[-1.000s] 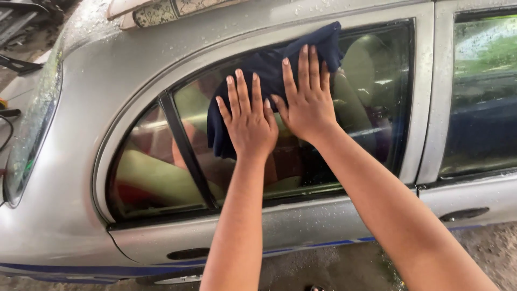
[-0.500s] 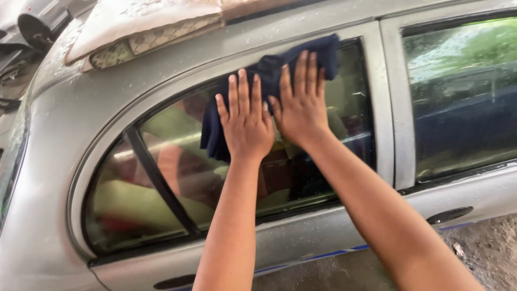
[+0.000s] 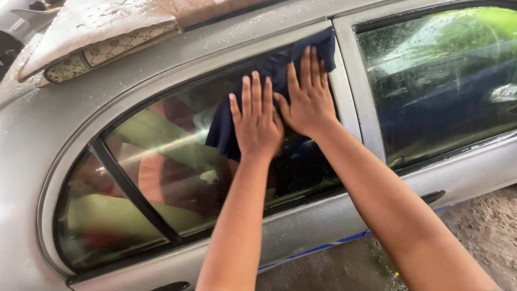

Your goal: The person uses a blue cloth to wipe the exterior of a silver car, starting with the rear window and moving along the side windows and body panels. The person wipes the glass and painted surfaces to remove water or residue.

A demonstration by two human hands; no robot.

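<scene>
Since the earlier frame both hands had slid the dark blue cloth (image 3: pixel 280 102) rightward to the window's (image 3: pixel 177 178) upper right corner, left hand (image 3: pixel 257 124) and right hand (image 3: pixel 308 99) spread flat, fingers apart, pinning it against the wet glass.

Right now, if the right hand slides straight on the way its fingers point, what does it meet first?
The right hand lies flat on the dark blue cloth, fingers aimed up the rear window glass. Going straight on, it would probably meet the grey window frame first.
</scene>
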